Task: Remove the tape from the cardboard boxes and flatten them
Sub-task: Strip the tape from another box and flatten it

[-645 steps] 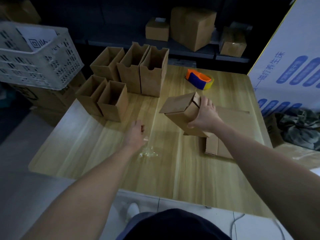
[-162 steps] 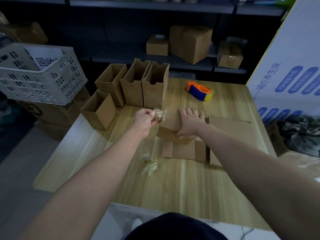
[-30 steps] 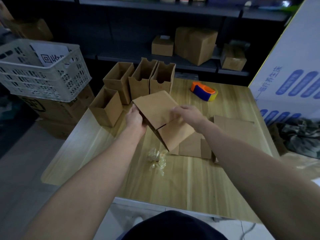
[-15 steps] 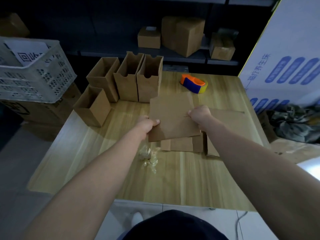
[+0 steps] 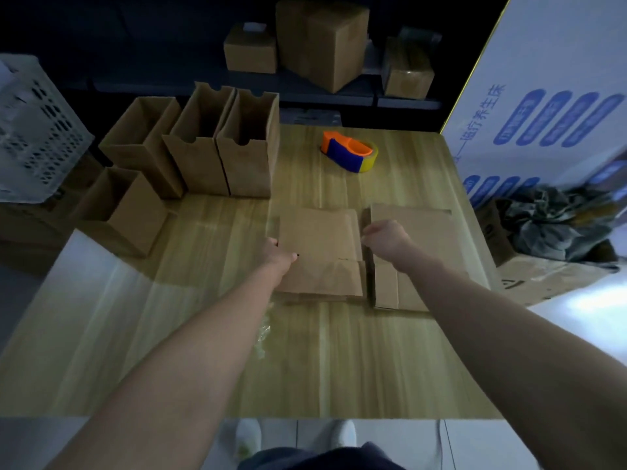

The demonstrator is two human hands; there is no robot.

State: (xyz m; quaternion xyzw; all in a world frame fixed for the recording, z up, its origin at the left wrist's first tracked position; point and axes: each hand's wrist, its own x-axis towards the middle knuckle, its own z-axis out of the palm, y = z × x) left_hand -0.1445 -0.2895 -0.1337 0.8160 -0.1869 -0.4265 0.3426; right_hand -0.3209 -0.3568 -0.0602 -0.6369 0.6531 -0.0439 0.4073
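Observation:
A flattened cardboard box (image 5: 319,242) lies on top of another flat one in the middle of the wooden table (image 5: 203,334). My left hand (image 5: 280,254) grips its left edge with the thumb on top. My right hand (image 5: 385,237) is curled at its right edge and holds it there. Several open boxes stand upright at the back left, the nearest one (image 5: 130,212) in front of a row of three (image 5: 203,144). Crumpled clear tape (image 5: 263,334) lies beside my left forearm, partly hidden.
More flat cardboard (image 5: 420,232) lies under my right wrist. An orange and blue tape dispenser (image 5: 349,154) sits at the back. A white crate (image 5: 30,130) stands left of the table, a large printed carton (image 5: 543,96) to the right, and shelved boxes (image 5: 322,39) behind.
Both hands have lowered the flattened box from a raised, tilted hold onto the flat cardboard on the table. The view has tipped further down.

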